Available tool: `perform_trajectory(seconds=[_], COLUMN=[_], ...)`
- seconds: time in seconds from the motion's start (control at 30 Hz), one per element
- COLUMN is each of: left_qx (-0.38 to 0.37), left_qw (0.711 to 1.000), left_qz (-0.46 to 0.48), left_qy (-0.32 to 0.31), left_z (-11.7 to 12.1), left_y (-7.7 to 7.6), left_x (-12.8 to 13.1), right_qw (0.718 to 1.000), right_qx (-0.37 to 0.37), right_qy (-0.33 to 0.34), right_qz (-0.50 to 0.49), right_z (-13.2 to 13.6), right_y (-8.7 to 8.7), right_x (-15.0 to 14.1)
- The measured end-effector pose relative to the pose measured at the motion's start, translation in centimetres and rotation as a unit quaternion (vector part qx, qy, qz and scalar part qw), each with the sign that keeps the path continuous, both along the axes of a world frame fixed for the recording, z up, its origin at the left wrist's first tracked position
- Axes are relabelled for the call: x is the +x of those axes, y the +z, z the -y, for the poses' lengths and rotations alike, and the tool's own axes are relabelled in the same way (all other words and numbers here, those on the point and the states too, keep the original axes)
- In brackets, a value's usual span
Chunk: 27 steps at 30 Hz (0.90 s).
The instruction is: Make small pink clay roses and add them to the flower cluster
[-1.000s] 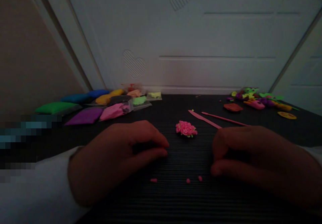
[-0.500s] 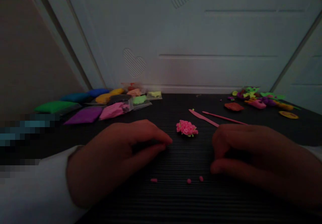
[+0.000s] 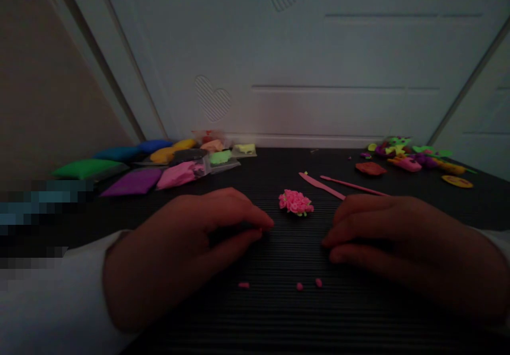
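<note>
My left hand point(image 3: 187, 254) rests on the dark ribbed table with thumb and forefinger pinched together; whatever lies between the tips is too small and dim to make out. Opposite it, my right hand point(image 3: 406, 254) has its fingers drawn in close to the thumb, and their grip is hidden. Between and beyond both hands sits a cluster of small pink clay roses point(image 3: 295, 202) with green leaf bits. Nearer to me lie three small pink clay pieces: a short roll point(image 3: 244, 285), a ball point(image 3: 299, 287) and an oval bit point(image 3: 319, 282).
A pink clay knife point(image 3: 321, 186) and a thin pink modelling stick point(image 3: 353, 185) lie behind my right hand. Bags of coloured clay, including a purple one point(image 3: 133, 182), fill the back left. Colourful clay shapes point(image 3: 402, 155) and a reddish-brown piece point(image 3: 370, 169) sit back right.
My right hand has shifted slightly left, its curled fingers extending forward and down beside the thumb. My left hand stays almost still, and the clay pieces have not moved.
</note>
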<state>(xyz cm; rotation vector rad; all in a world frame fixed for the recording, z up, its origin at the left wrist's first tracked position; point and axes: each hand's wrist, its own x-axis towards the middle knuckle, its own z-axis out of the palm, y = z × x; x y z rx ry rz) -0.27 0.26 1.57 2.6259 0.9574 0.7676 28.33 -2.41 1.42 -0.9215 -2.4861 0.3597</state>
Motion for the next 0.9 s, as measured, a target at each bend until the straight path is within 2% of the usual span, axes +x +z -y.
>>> perform_trajectory(seconds=[0.13, 0.23, 0.3, 0.43, 0.5, 0.67, 0.9], left_qx=[0.011, 0.015, 0.017, 0.017, 0.023, 0.025, 0.002], left_qw=[1.0, 0.998, 0.998, 0.999, 0.999, 0.998, 0.998], left_qz=[-0.024, -0.051, -0.045, -0.034, -0.019, 0.051, 0.051], left_qy=[-0.013, -0.025, -0.029, -0.038, -0.034, -0.019, -0.033], left_z=[0.0, -0.1, 0.0, 0.0, 0.0, -0.1, -0.1], left_y=[0.0, 0.1, 0.1, -0.1, -0.3, -1.1, -1.1], left_x=[-0.2, -0.3, -0.3, -0.2, -0.2, -0.1, -0.2], right_qw=[1.0, 1.0, 0.998, 0.994, 0.992, 0.996, 0.995], right_qx=[0.006, 0.02, 0.046, 0.094, 0.116, 0.092, 0.093], right_qy=[0.005, 0.001, -0.012, -0.051, -0.05, 0.009, 0.01], right_qz=[0.012, -0.024, -0.044, -0.005, -0.006, -0.019, -0.037], right_z=[0.1, 0.2, 0.4, 0.8, 1.0, 1.4, 1.8], right_y=[-0.1, -0.5, -0.7, -0.9, -1.0, -1.1, -1.1], right_x=[0.1, 0.4, 0.8, 1.7, 1.9, 1.5, 1.4])
